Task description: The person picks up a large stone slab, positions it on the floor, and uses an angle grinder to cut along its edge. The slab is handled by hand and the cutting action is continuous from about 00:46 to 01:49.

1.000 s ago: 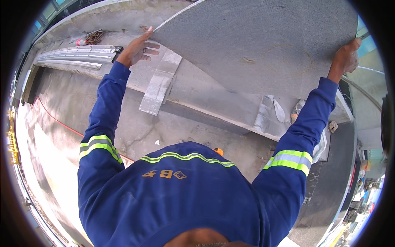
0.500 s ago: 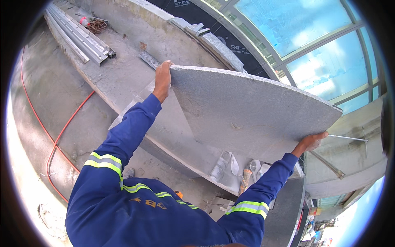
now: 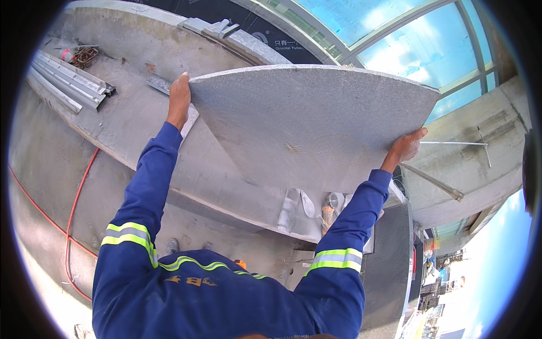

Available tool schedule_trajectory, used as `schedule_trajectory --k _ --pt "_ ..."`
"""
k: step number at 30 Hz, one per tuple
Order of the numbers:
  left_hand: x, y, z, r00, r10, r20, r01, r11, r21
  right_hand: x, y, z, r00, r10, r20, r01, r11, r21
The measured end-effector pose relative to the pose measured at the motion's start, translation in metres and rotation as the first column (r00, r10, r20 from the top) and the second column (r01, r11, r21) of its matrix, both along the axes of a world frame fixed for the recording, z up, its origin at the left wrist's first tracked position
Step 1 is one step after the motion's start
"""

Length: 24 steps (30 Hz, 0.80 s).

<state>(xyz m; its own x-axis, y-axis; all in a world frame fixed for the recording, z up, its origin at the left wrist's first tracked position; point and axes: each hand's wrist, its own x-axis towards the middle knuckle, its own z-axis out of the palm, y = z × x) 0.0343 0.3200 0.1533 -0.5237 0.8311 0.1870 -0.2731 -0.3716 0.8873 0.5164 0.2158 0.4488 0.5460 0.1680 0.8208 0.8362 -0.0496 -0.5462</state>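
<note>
A large grey stone slab (image 3: 316, 124) is held up at arm's length between my two hands, its broad face toward me and its far edge curved. My left hand (image 3: 179, 100) is closed round its left corner. On the right side edge, my right hand (image 3: 405, 148) grips the slab with the thumb outward. Beneath the slab's lower edge, on the concrete ledge, lie a trowel (image 3: 307, 204), an angle grinder (image 3: 329, 212) with an orange-brown body, and a pale block-like piece (image 3: 289, 210). The slab hides part of the ledge behind it.
Metal channels (image 3: 70, 79) lie on the ledge at the far left, beside a rusty chain (image 3: 86, 56). A red hose (image 3: 79, 195) runs over the floor at left. Stone strips (image 3: 243, 42) rest along the wall top. A dark slab surface (image 3: 387, 254) is at right.
In the view, the slab and both my hands have shifted left and upward. The surroundings have also shifted left as my head turned. Both hands keep their hold on the slab.
</note>
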Motion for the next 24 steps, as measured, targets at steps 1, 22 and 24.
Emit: schedule_trajectory --k 1,22,24 --pt "-0.016 0.007 -0.005 0.959 0.080 -0.271 -0.075 0.997 0.029 -0.005 0.003 0.000 1.000 -0.015 0.017 0.015 1.000 -0.004" --pt "0.239 -0.067 0.383 0.509 0.239 -0.827 0.288 0.858 0.425 -0.024 0.004 0.006 0.984 0.080 0.157 -0.071 0.995 -0.064" --pt "0.254 -0.077 0.382 0.457 0.250 -0.854 0.248 0.886 0.392 -0.019 0.005 0.002 0.957 0.084 0.278 -0.098 0.995 0.037"
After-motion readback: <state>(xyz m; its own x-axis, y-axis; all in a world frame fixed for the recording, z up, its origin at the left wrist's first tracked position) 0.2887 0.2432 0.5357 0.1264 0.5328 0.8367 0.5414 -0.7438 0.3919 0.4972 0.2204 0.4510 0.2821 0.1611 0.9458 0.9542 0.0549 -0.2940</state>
